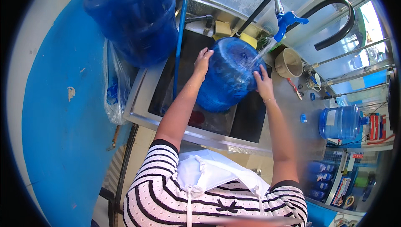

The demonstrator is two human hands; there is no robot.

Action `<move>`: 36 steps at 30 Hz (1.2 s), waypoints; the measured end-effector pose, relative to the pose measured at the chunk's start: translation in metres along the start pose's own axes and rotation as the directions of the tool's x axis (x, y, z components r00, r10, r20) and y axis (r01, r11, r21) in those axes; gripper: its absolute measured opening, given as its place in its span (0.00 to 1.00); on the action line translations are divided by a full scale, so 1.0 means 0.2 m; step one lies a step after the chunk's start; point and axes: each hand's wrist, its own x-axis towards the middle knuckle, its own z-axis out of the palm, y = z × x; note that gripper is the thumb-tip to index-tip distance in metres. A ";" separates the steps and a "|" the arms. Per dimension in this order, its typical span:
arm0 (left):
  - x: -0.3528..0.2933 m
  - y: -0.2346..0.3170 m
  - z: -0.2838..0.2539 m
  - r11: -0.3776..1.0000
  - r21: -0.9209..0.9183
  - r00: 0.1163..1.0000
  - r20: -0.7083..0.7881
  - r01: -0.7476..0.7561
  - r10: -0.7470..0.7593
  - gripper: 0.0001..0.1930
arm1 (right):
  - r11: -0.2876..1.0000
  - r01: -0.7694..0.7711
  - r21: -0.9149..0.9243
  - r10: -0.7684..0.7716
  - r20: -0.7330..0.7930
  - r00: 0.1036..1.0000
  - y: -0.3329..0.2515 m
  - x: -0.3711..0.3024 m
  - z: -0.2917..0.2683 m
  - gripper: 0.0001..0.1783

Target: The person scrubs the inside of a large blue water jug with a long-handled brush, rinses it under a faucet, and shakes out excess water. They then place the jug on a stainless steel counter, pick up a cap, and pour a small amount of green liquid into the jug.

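Observation:
A large blue water jug (223, 87) is held tilted over the sink, its round base turned up and toward the back. Water from a blue-handled tap (286, 22) splashes over that base. My left hand (202, 63) presses on the jug's left side. On its right side rests my right hand (263, 83), fingers spread against the wet plastic. Beneath the jug lies the dark basin of a steel sink (246, 120); the jug's neck is hidden from view.
Another big blue jug (133, 22) stands at the left above a plastic bag (117, 85). A blue pipe (180, 43) rises beside the basin. Behind are a yellow sponge (249, 40) and beige bowl (288, 63). On the right counter are a red-handled brush (295, 88) and smaller jug (340, 122).

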 end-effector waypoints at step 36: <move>-0.06 0.05 -0.60 0.798 0.378 0.883 0.237 -0.468 0.405 0.48 | 0.290 0.669 0.684 -0.830 -0.169 0.532 -3.72 1.33 -0.12 0.37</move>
